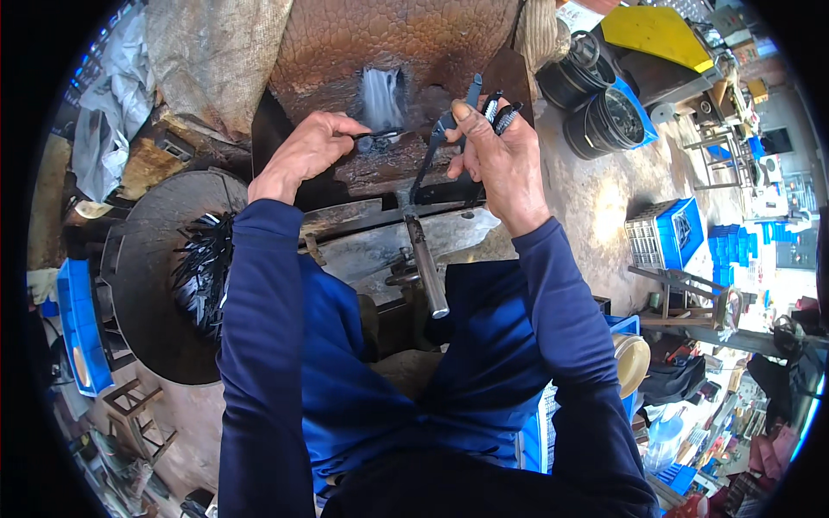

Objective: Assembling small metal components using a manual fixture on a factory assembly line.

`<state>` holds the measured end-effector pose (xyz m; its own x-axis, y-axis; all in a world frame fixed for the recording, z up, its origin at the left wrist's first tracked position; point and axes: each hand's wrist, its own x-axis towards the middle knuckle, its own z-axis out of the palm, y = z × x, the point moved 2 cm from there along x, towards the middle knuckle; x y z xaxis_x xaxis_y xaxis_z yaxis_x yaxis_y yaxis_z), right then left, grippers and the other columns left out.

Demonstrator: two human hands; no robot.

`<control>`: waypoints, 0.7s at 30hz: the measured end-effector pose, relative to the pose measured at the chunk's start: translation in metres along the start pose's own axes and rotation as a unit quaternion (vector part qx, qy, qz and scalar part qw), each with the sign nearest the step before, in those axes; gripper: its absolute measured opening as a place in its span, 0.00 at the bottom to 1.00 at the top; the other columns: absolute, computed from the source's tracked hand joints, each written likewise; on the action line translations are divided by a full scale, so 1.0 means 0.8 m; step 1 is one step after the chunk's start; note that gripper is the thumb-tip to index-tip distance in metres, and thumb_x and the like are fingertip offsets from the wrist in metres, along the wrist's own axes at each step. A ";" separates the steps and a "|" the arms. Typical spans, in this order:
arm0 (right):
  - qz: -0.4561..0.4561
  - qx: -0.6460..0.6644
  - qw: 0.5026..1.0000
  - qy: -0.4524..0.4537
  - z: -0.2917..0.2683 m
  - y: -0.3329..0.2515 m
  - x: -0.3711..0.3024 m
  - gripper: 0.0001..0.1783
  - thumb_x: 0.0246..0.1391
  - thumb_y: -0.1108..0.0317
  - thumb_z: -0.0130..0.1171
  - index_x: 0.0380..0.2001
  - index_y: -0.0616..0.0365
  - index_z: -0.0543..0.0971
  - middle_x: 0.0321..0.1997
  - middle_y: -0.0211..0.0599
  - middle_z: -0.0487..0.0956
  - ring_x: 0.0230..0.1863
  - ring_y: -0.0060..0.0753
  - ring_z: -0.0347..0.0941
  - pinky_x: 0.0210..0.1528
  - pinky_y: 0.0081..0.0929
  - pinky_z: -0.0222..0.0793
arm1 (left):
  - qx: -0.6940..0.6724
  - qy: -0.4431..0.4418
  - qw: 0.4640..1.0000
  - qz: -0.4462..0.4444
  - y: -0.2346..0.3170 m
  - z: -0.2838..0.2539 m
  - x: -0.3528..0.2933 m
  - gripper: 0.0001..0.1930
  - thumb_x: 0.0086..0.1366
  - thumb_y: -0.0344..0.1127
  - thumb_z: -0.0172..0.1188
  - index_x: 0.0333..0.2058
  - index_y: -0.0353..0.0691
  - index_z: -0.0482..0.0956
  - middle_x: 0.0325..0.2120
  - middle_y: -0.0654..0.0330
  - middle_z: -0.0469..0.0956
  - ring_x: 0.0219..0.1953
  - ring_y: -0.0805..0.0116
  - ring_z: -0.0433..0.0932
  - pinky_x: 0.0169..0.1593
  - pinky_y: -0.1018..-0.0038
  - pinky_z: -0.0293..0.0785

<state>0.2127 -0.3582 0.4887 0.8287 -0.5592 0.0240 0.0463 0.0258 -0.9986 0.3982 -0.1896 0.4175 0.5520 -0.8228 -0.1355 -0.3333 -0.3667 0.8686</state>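
My left hand (313, 154) pinches a small dark metal piece (377, 135) between thumb and fingers. The piece lies just below a pale, streaked, blurred surface (382, 97) set in an opening of a rusty brown housing. My right hand (503, 160) is closed around several thin dark metal strips. One grey strip (474, 89) sticks up past the thumb, and dark ends (505, 116) show above the fingers. A long dark strip (424, 169) slants down from this hand toward a metal rod (427, 272) between my knees. The strips' exact kind cannot be made out.
A round dark drum top (151, 276) at the left bears a heap of black strips (205, 272). Black buckets (600, 125) stand at the upper right. Blue crates (669, 233) and a wooden stool (682, 298) are farther right; sacking (211, 65) hangs at the upper left.
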 end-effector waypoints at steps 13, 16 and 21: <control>0.117 0.264 0.955 0.058 -0.017 -0.016 -0.004 0.11 0.65 0.62 0.55 0.36 0.61 0.74 0.32 0.37 0.77 0.21 0.24 0.70 0.28 0.26 0.76 | 0.167 0.092 0.981 -0.021 0.056 -0.006 -0.026 0.13 0.63 0.32 0.57 0.44 0.35 0.82 0.40 0.51 0.83 0.43 0.61 0.81 0.48 0.70 0.74; 0.168 0.343 0.916 0.121 -0.023 -0.017 -0.011 0.11 0.65 0.61 0.55 0.35 0.60 0.74 0.32 0.36 0.77 0.23 0.24 0.70 0.27 0.25 0.74 | 0.122 0.169 0.978 0.011 0.049 -0.017 -0.030 0.13 0.64 0.35 0.58 0.43 0.37 0.83 0.41 0.52 0.83 0.43 0.59 0.81 0.49 0.70 0.74; 0.143 0.308 0.939 -0.056 -0.077 0.024 -0.030 0.11 0.64 0.60 0.56 0.36 0.57 0.75 0.39 0.37 0.79 0.27 0.21 0.72 0.29 0.24 0.69 | 0.128 0.227 0.965 0.044 0.050 -0.020 -0.031 0.14 0.64 0.39 0.57 0.43 0.39 0.83 0.40 0.53 0.83 0.43 0.59 0.81 0.49 0.69 0.74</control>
<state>0.1593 -0.3952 0.4659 0.9079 -0.3677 -0.2014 0.0991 0.6550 -0.7491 0.3833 -0.1766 0.4631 0.7711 -0.6022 0.2066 -0.5398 -0.4465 0.7136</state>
